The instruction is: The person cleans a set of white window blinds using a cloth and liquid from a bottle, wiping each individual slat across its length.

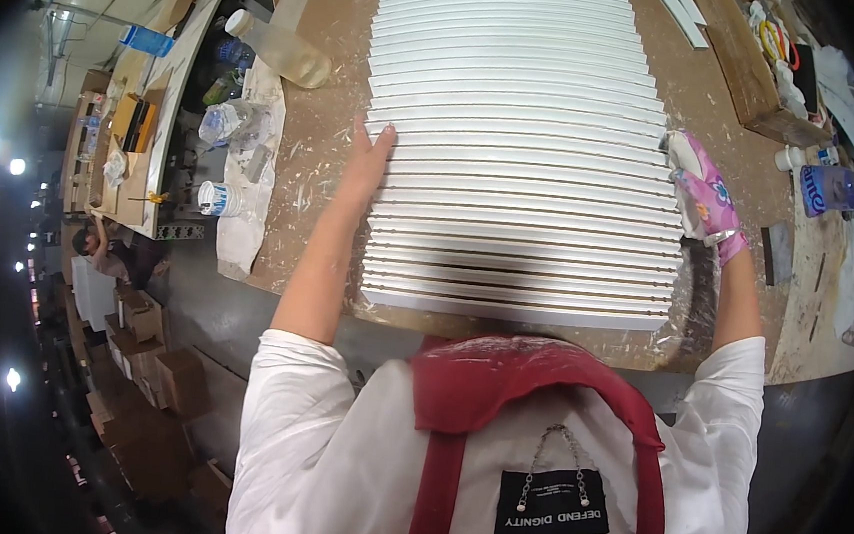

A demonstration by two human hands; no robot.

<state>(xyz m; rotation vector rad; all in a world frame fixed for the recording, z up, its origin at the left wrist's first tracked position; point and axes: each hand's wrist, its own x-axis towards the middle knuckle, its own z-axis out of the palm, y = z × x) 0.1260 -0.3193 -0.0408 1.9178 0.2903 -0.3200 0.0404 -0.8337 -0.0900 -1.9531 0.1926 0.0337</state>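
Note:
A long row of white slats (520, 164) lies edge to edge across the brown worktable (320, 158) in front of me. My bare left hand (363, 162) grips the row's left side, thumb over the top and fingers along the slat ends; part of the fingers is hidden. At the right side, my right hand (709, 197) touches the slat ends. Pink flowered fabric with a pale palm side, looking like a glove, covers it, so its fingers do not show clearly. The slats nearest me carry small notches close to both ends.
Left of the slats lie a bottle of yellowish liquid (282, 50), a clear plastic bottle (230, 123) and a white tub (218, 199). A wooden box (748, 76) with scissors (772, 41) stands far right, near a blue-labelled bottle (836, 191). Another person (112, 252) is at the far left, beyond cardboard boxes (182, 383).

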